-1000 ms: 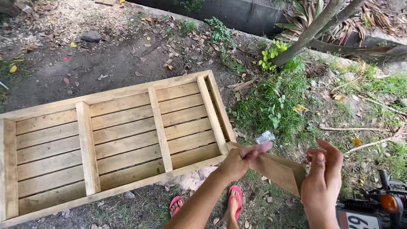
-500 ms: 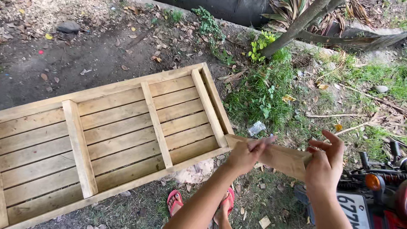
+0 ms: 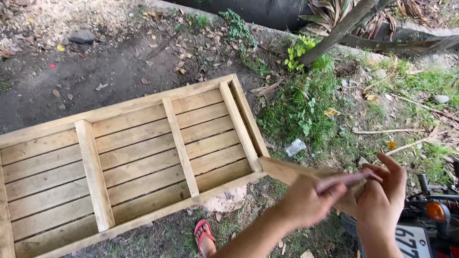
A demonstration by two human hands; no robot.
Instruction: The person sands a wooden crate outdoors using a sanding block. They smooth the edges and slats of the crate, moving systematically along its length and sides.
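Head view: the left hand [image 3: 306,203] and right hand [image 3: 382,198], close together, both grip a thin pinkish strip [image 3: 346,180], motion-blurred, perhaps sandpaper. It lies atop a pale, bare wooden plank [image 3: 287,170] just beside the slatted wooden pallet frame's [image 3: 134,153] corner.
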